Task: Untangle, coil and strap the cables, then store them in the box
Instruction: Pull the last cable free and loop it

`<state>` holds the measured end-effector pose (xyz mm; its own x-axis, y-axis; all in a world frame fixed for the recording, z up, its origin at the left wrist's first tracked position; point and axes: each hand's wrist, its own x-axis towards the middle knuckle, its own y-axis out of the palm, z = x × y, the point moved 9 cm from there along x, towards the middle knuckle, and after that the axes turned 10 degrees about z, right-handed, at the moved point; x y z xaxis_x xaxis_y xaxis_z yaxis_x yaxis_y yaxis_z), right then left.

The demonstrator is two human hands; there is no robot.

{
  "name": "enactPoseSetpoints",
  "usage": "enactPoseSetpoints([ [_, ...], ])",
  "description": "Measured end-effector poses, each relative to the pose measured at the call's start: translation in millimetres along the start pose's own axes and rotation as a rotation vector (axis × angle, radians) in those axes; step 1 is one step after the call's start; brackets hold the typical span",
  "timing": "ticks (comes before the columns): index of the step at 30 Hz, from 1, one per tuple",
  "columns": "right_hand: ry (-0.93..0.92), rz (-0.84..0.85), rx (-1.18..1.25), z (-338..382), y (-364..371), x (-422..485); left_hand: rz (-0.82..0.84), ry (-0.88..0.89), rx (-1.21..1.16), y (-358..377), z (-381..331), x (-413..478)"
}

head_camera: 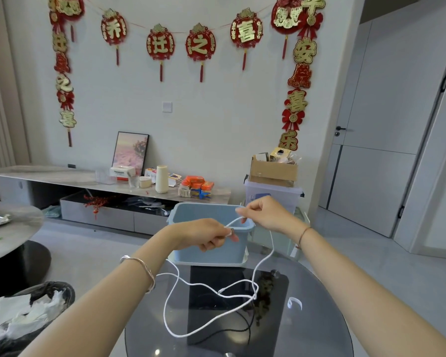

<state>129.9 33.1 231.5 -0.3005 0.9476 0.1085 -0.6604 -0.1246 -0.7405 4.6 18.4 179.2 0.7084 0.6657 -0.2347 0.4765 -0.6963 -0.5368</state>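
Head view: at centre frame both hands are raised in front of the blue box (191,210). The left hand (206,235) pinches the white cable (254,295) near its end, and the right hand (265,215) pinches it just beside. The rest droops in loose loops to a tangle on the glass table (319,323), lower centre. It looks light, limp and probably slippery — best held close to the knot.

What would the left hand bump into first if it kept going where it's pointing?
Most likely the right hand, which pinches the same white cable just ahead of the left hand. The blue box sits close behind them, so depth is hard to judge.
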Motion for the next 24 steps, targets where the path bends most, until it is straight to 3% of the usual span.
enactPoseSetpoints([
  [3, -0.014, 0.027, 0.079, 18.9, 5.4, -0.8, -0.215, 0.031, -0.100, -20.2, 1.7, 3.6],
  [8, -0.088, 0.096, 0.389, 48.3, 37.9, -21.8, -0.522, 0.256, -0.610, -45.0, -7.4, 2.7],
  [11, -0.134, 0.202, 0.530, 52.6, 67.2, -34.1, -0.591, 0.365, -0.769, -58.3, -13.9, -1.3],
  [16, -0.113, 0.398, 0.591, 27.3, 106.3, -42.1, -0.401, 0.551, -1.204, -60.9, -26.6, -6.8],
  [19, -0.042, 0.473, 0.560, 0.5, 117.6, -38.3, -0.212, 0.580, -1.310, -51.3, -35.3, -11.2],
  [21, 0.025, 0.461, 0.534, -20.1, 117.0, -34.1, -0.106, 0.555, -1.270, -45.7, -36.7, -13.1],
  [24, 0.092, 0.333, 0.423, -42.3, 91.9, -27.9, 0.019, 0.407, -0.998, -30.2, -24.5, -14.0],
])
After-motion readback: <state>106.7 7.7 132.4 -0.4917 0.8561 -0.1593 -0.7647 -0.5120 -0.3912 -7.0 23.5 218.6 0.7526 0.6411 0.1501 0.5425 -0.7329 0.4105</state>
